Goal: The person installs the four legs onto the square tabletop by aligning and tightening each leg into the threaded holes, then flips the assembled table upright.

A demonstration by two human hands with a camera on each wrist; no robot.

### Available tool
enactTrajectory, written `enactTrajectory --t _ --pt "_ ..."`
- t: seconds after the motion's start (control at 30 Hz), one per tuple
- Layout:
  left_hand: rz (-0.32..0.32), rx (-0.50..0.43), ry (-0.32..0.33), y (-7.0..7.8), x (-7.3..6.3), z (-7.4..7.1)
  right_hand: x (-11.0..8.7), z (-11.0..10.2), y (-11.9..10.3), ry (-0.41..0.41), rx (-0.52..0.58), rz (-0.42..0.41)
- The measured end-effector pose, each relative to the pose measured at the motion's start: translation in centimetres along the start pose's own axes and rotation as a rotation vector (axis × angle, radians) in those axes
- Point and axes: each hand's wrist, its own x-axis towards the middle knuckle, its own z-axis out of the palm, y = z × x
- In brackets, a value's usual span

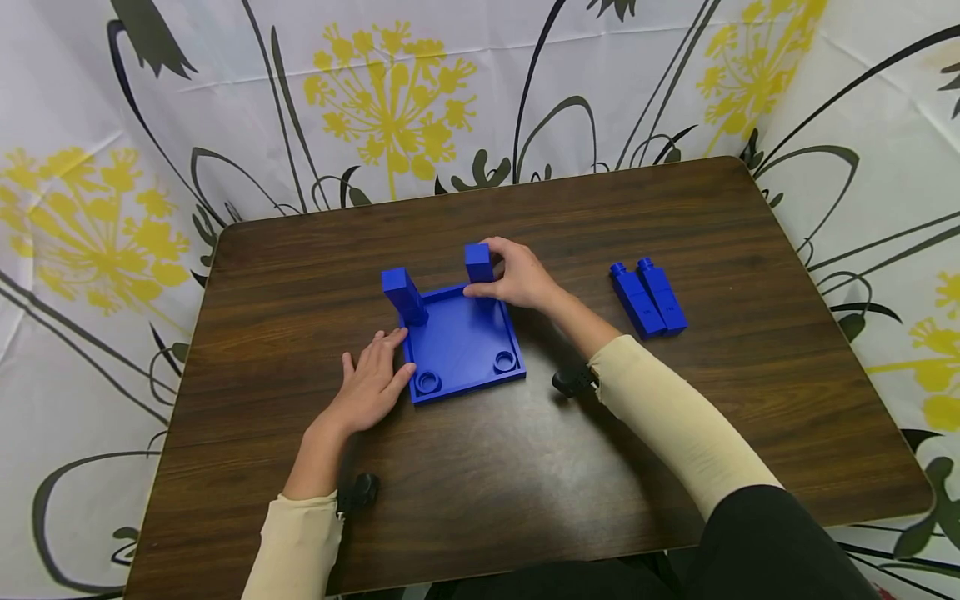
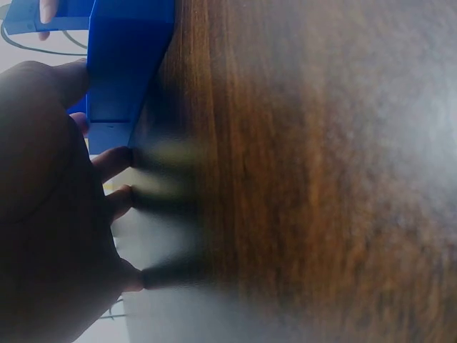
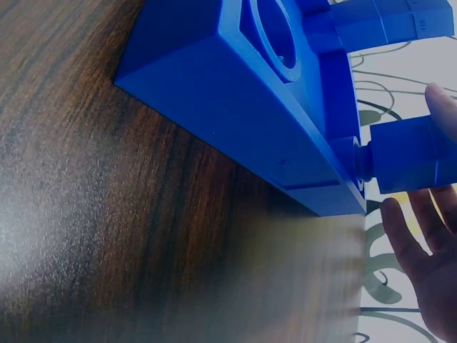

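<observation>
Blue tray (image 1: 461,342); post (image 1: 478,262) at tray's far-right corner, pinched in grip of right hand (image 1: 525,275); left hand (image 1: 371,383), fingers extended, against tray's left side. Risk: post jamming, if tilted.

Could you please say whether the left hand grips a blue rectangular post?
No, the left hand touches the side of a shallow square blue tray.

One worktop (image 1: 465,475) seen. One blue tray (image 1: 467,337) carried on it. Four blue posts (image 1: 403,293) counted: one stood at tray's far left corner, second post (image 1: 477,263) held at far right corner, lying pair (image 1: 639,303) laid toward worktop's right edge. Two round sockets (image 1: 428,382) exposed at tray's near corners. Left hand (image 1: 371,381) and right hand (image 1: 519,276) seen, two in all. Two cream sleeves (image 1: 678,425), two black devices (image 1: 573,381) counted.
</observation>
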Motion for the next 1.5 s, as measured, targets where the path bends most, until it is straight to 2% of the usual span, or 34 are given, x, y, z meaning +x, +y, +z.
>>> enactTrajectory --t 0.13,0.4,0.7,1.07,1.5 --pt "-0.001 -0.003 -0.001 0.0 0.0 0.0 -0.1 -0.2 -0.1 -0.042 0.024 -0.016" --pt "-0.004 -0.011 0.002 0.1 0.0 0.1 0.1 -0.8 -0.1 -0.140 0.165 -0.058" --pt "-0.005 -0.002 0.000 0.1 0.1 0.1 0.1 -1.1 -0.3 -0.180 0.162 -0.028" --pt "-0.003 0.004 0.006 0.0 0.2 0.1 0.0 -1.2 -0.1 -0.173 0.162 -0.037" --pt "-0.002 0.003 0.011 0.0 0.2 0.2 0.2 -1.1 0.0 -0.113 0.053 -0.017"
